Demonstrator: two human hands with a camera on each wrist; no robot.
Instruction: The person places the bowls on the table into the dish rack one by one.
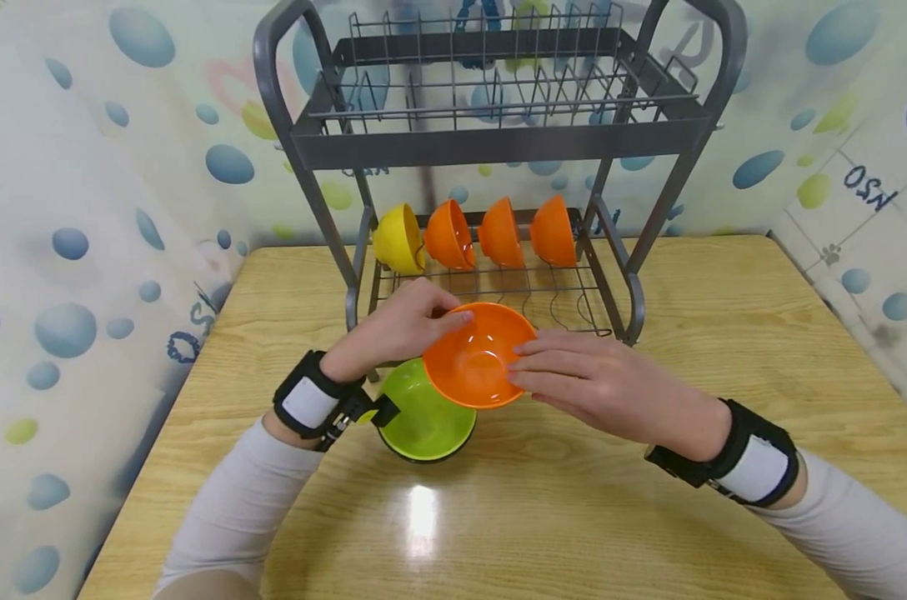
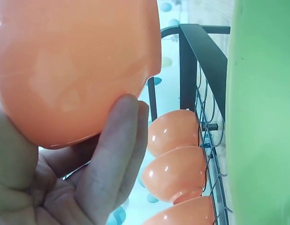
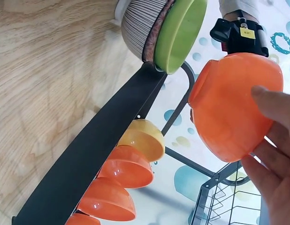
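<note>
In the head view an orange bowl (image 1: 479,358), its inside facing up, is held between both hands, overlapping a green bowl (image 1: 423,421). My left hand (image 1: 408,321) grips its left rim; the left wrist view shows fingers (image 2: 119,145) against its smooth outside. My right hand (image 1: 592,375) pinches the right side, fingers over the inside and the thumb on the outer wall in the right wrist view. That view shows the green bowl (image 3: 182,37) resting in a striped bowl (image 3: 140,26).
A dark two-tier dish rack (image 1: 498,146) stands behind the hands against a patterned wall. On its lower tier a yellow bowl (image 1: 398,240) and three orange bowls (image 1: 501,233) lean in a row. The upper tier is a wire basket (image 1: 491,83). Wooden tabletop (image 1: 558,517) lies in front.
</note>
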